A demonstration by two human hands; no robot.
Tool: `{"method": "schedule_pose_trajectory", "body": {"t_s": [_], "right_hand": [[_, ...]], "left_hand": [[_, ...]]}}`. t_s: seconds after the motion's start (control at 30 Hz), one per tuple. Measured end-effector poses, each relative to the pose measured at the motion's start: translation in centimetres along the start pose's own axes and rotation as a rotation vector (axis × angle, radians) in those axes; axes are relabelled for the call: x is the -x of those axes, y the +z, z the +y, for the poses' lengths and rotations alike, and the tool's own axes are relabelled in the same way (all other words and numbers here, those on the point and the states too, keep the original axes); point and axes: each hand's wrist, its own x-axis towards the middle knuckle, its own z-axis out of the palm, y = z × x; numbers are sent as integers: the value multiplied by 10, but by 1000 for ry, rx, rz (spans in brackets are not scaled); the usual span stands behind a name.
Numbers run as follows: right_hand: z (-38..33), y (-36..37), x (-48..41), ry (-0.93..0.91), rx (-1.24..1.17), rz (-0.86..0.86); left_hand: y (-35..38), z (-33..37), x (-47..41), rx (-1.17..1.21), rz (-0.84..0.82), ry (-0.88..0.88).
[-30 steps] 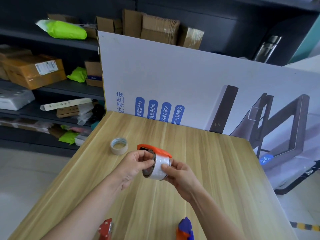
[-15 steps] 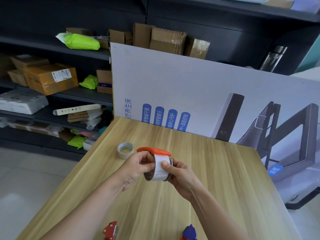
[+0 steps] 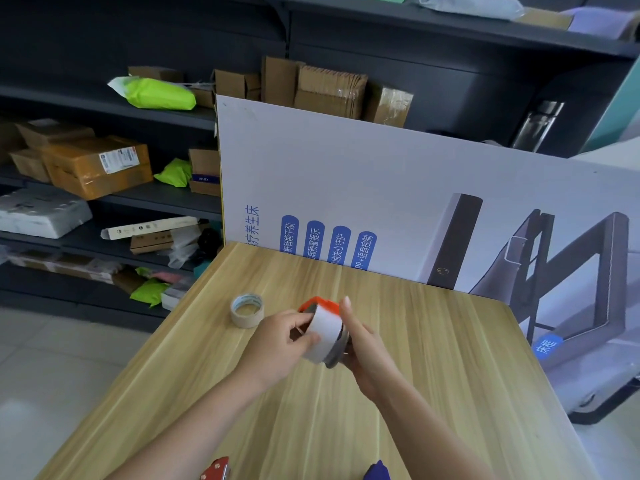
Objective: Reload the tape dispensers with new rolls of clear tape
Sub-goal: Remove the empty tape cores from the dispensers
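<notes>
Head view: your left hand pinches the roll of clear tape from its left side, with thumb and fingers curled on the rim. Your right hand lies against the roll's right side, fingers straight and one fingertip pointing up. You hold the roll above the middle of the table. The orange tape dispenser touches the roll's far side.

A second tape roll lies flat towards the left edge, just beside your left hand. A red dispenser and a blue dispenser sit at the near edge. A printed board stands along the far edge.
</notes>
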Motion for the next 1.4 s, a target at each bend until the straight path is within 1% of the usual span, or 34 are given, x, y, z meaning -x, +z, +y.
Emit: {"method": "schedule_pose_trajectory", "body": {"t_s": [0.03, 0.1, 0.17, 0.27, 0.37, 0.47, 0.6, 0.7, 0.77, 0.83, 0.93, 0.97, 1.03, 1.07, 1.13, 1.4], "right_hand": [[-1, 1, -1, 33, 20, 24], [-2, 4, -5, 75, 34, 111], [-2, 4, -9, 94, 31, 188], [-4, 3, -10, 109, 10, 222], [-2, 3, -10, 122, 16, 257], [-1, 4, -11, 143, -44, 259], [0, -2, -13, 162, -137, 279], [5, -4, -16, 156, -114, 269], [10, -4, -18, 137, -118, 272], [13, -3, -18, 119, -113, 290], [16, -2, -18, 89, -85, 330], [16, -1, -18, 80, -75, 344], [19, -2, -19, 72, -53, 382], [21, -3, -21, 82, -51, 405], [31, -5, -24, 118, -58, 442], [64, -9, -50, 183, -46, 471]], "left_hand": [[1, 0, 0, -142, 22, 84], [1, 1, 2, -336, 39, 291], [1, -3, 3, -474, 39, 407], [0, -10, 5, -551, 63, 428], [-4, -12, 7, -545, 49, 417], [-5, -14, 9, -552, 60, 420], [-9, -20, 8, -494, 39, 324], [-9, -20, 11, -422, 31, 177], [-10, -19, 11, -343, 15, 85], [-12, -18, 9, -267, -24, 29], [-12, -21, 6, -52, -50, -80], [-11, -23, 5, 48, -21, -125], [-10, -29, 1, 249, 110, -199], [-11, -34, -3, 304, 165, -223], [-11, -46, -10, 291, 186, -259], [29, -112, -64, -73, 38, -356]]}}
